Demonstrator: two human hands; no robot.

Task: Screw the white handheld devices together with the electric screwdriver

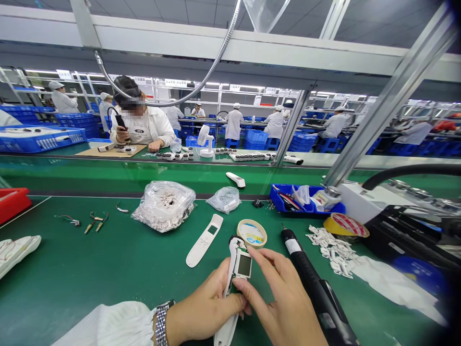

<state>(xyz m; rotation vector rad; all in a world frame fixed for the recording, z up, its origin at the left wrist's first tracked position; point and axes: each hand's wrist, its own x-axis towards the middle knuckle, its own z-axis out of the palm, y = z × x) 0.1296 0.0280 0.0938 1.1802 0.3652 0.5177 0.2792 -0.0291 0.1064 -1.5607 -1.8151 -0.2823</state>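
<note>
My left hand (205, 307) is wrapped round a white thermometer-like housing (225, 332), held upright and tilted over the bench. A small display module (244, 265) with a grey screen and green circuit board sits at the opened upper part of this housing. My right hand (288, 298) grips the module's edges between thumb and forefinger. Just beyond my left hand lies a separate white cover (203, 241) with a window cut in it. To the right of my right hand rests a black electric screwdriver (311, 283). Part of the housing is hidden by my fingers.
A bag of white parts (163, 206), a bag of screws (225, 199) and a tape roll (252, 232) lie on the green bench. Farther right are a blue tray (306, 211), white plastic pieces (331, 247) and black equipment. A co-worker (139, 122) sits opposite.
</note>
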